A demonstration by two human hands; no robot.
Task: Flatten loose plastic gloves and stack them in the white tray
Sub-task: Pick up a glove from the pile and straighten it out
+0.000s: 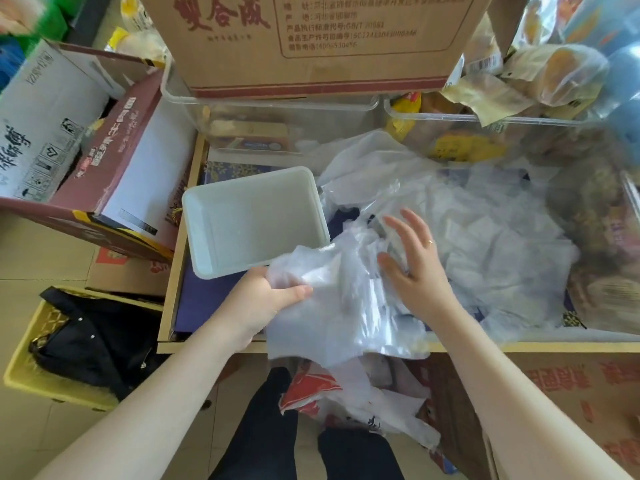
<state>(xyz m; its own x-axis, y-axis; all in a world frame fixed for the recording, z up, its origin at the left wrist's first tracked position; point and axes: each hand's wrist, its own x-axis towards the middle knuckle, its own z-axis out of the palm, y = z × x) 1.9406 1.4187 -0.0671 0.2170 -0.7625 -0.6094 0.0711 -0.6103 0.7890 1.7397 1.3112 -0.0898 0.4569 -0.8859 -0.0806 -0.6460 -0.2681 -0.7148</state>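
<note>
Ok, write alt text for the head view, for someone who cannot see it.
A person's left hand grips a crumpled plastic glove while the open right hand presses on it. An empty white tray sits just behind, beside a heap of loose gloves.

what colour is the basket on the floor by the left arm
Yellow; the basket holds something black, seen in the head view.

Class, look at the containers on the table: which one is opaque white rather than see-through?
The shallow white tray, just beyond the left hand. The two bins behind it are clear plastic, showing packaged goods inside.
</note>
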